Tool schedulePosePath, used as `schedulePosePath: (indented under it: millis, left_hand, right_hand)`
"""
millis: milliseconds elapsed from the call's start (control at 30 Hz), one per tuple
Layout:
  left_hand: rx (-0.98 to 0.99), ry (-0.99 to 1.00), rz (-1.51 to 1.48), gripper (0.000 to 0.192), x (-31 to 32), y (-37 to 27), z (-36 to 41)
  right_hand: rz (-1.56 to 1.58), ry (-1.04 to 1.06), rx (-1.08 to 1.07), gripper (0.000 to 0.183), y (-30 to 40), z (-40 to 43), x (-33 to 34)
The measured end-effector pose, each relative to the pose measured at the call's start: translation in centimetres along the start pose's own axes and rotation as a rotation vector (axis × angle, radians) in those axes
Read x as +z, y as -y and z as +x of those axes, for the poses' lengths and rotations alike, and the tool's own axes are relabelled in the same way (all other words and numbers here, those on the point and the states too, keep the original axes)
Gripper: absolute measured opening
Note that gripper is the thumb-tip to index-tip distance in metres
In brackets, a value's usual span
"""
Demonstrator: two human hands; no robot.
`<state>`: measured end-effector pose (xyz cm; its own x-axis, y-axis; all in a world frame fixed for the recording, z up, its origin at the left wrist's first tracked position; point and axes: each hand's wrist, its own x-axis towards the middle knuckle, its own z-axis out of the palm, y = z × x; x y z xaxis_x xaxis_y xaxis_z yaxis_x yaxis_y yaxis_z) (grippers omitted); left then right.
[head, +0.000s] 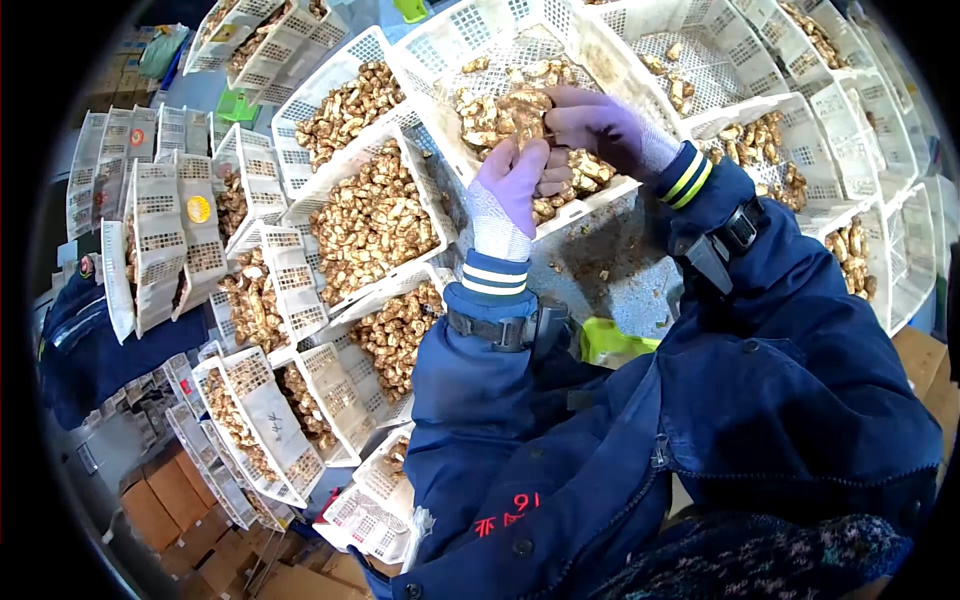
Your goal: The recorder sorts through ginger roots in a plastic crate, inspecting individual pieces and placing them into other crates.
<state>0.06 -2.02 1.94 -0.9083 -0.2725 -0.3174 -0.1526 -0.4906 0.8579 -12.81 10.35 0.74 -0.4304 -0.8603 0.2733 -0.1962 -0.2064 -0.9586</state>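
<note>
Both hands are gloved in purple and white and meet over a white plastic crate partly filled with brown and cream mushrooms. My left hand has its thumb and forefinger against a large brown-capped mushroom. From the other side, my right hand holds the same mushroom, its fingers at the cap's edge. More mushrooms lie in the crate behind and below the hands. Each wrist bears a black strapped device over a navy sleeve with striped cuffs.
Fuller mushroom crates stand at the left, and more crates at the right, some stacked. A green container is near the jacket. Another person in navy is at far left. Cardboard boxes sit at lower left.
</note>
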Motion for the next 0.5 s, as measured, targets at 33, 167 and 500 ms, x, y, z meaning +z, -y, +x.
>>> schedulePosePath:
  millis: [33,167,500]
  left_hand:
    - [0.044,-0.044,0.103,0.029,-0.1,0.1,0.0]
    - [0.127,-0.070,0.164,0.020,-0.3,1.0,0.4]
    - [0.210,-0.030,0.183,0.024,0.3,0.8,0.5]
  right_hand:
    - [-0.360,0.106,-0.176,0.036,-0.2,-0.2,-0.3]
    - [0.177,-0.071,0.358,0.020,-1.3,-0.1,1.9]
    - [-0.145,-0.085,0.093,0.025,-0.2,0.2,1.4]
